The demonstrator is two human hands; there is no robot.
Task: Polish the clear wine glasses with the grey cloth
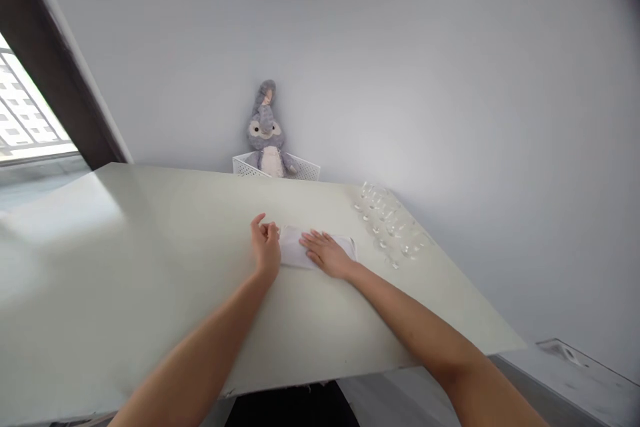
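Note:
A flat white rectangular piece (295, 250) lies on the pale table, and I cannot tell whether it is paper, cloth or a thin pouch. My right hand (327, 255) rests palm down across its middle and right part, fingers stretched out. At its left end is my left hand (266, 245), turned on its side, with loosely curled fingers and one finger standing apart. Nothing shows in the left hand's fingers. Part of the white piece is hidden under the right hand.
Several small clear, glass-like pieces (390, 220) stand in rows on the table's (190, 233) right side. By the wall, a grey plush toy (271, 137) sits in a white perforated basket (307, 171). A window (30, 107) is at the left.

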